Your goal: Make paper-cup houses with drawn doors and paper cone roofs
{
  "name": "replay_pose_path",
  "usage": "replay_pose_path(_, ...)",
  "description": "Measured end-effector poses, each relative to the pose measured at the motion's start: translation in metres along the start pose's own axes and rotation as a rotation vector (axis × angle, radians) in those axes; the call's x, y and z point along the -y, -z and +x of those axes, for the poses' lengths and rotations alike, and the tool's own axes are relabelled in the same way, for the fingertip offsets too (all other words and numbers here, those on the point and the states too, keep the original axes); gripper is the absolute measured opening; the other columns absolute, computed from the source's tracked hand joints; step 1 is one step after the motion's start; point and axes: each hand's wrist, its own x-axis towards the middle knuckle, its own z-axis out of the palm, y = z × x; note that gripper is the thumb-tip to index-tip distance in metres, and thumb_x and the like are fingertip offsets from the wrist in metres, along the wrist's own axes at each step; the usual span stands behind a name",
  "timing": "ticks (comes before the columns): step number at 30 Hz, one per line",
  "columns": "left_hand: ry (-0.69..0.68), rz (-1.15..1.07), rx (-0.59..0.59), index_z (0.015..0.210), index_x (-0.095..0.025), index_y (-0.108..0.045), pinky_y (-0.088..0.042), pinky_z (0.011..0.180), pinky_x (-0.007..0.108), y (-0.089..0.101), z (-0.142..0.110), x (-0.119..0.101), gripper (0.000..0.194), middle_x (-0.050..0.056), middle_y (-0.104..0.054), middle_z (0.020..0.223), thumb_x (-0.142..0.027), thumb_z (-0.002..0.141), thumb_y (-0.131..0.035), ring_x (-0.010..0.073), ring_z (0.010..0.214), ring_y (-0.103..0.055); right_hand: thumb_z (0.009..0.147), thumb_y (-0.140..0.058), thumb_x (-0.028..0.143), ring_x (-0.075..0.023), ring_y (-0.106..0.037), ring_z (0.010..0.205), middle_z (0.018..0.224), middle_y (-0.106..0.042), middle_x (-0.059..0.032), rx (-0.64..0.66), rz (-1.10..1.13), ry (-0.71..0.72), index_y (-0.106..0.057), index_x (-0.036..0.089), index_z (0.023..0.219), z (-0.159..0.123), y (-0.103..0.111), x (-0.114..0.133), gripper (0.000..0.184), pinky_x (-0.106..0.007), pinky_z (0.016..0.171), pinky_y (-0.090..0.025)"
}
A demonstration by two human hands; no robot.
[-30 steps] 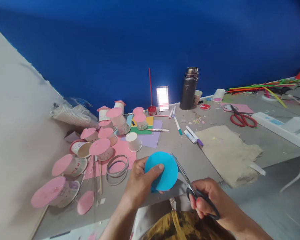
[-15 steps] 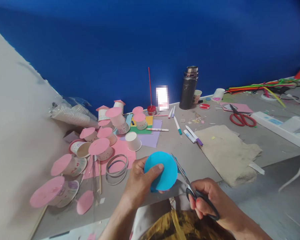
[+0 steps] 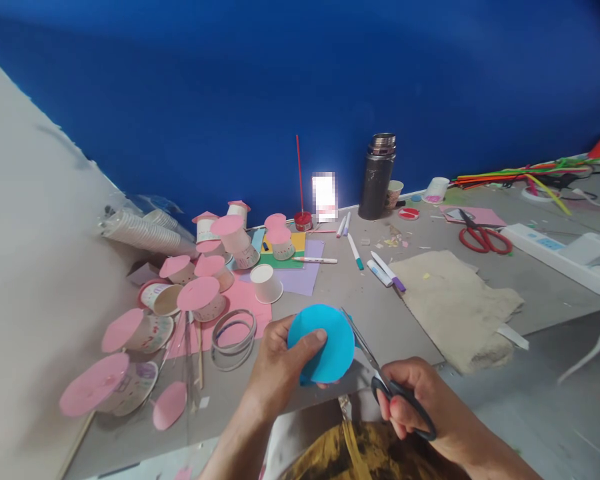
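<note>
My left hand pinches a round of bright blue paper, thumb flat on top and fingers underneath. A little blue paper shows beneath the disc at its lower left edge. In my right hand is a pair of scissors with black handles, fingers through the loops. Its blades lie along the disc's right edge, pointing up and left. Beyond my hands stands a white paper cup. Left of my left hand lie grey rings.
Several paper cups with pink paper tops crowd the left side. Markers, a dark flask and a beige cloth are ahead and right. Red-handled scissors lie near a white power strip.
The scissor blades have come closer together along the disc's right edge, and less blue paper shows beyond them. Both hands stay nearly in place.
</note>
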Motion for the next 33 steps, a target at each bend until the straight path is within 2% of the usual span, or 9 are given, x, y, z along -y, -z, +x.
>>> replay_pose_path(11, -0.003, 0.05, -0.011, 0.078, -0.012, -0.074, -0.051, 0.043, 0.026, 0.012, 0.001, 0.0, 0.039, 0.006, -0.069, 0.058, -0.051, 0.074, -0.081, 0.016, 0.043, -0.06, 0.066, -0.074, 0.083, -0.008, -0.041, 0.048, 0.054, -0.05, 0.0013, 0.019, 0.0, 0.008, -0.057, 0.016, 0.064, 0.002, 0.001, -0.001, 0.069, -0.022, 0.048, -0.034)
replay_pose_path(20, -0.022, 0.133, -0.015, 0.076, -0.013, -0.075, -0.054, 0.05, 0.026, 0.018, 0.0, -0.01, 0.04, 0.005, -0.069, 0.062, -0.051, 0.072, -0.082, 0.0163, 0.052, -0.062, 0.065, -0.072, 0.085, -0.0078, -0.039, 0.047, 0.052, -0.049, 0.0021, 0.021, -0.021, -0.02, -0.055, 0.017, 0.064, 0.003, 0.0, 0.004, 0.07, -0.022, 0.048, -0.035)
replay_pose_path(28, -0.045, 0.194, 0.017, 0.072, -0.014, -0.075, -0.051, 0.051, 0.023, 0.023, 0.0, -0.02, 0.034, 0.003, -0.067, 0.062, -0.048, 0.074, -0.08, 0.0131, 0.053, -0.059, 0.066, -0.073, 0.082, -0.0088, -0.04, 0.047, 0.051, -0.048, 0.0023, 0.015, -0.067, -0.047, -0.055, 0.018, 0.064, 0.004, 0.002, -0.004, 0.067, -0.022, 0.048, -0.034)
replay_pose_path(33, -0.047, 0.212, 0.029, 0.066, -0.014, -0.072, -0.047, 0.049, 0.021, 0.025, -0.002, -0.023, 0.031, 0.001, -0.062, 0.057, -0.044, 0.073, -0.08, 0.0113, 0.05, -0.054, 0.065, -0.073, 0.083, -0.0089, -0.04, 0.047, 0.05, -0.047, 0.003, 0.014, -0.084, -0.083, -0.055, 0.018, 0.062, 0.004, 0.0, 0.001, 0.068, -0.023, 0.049, -0.034)
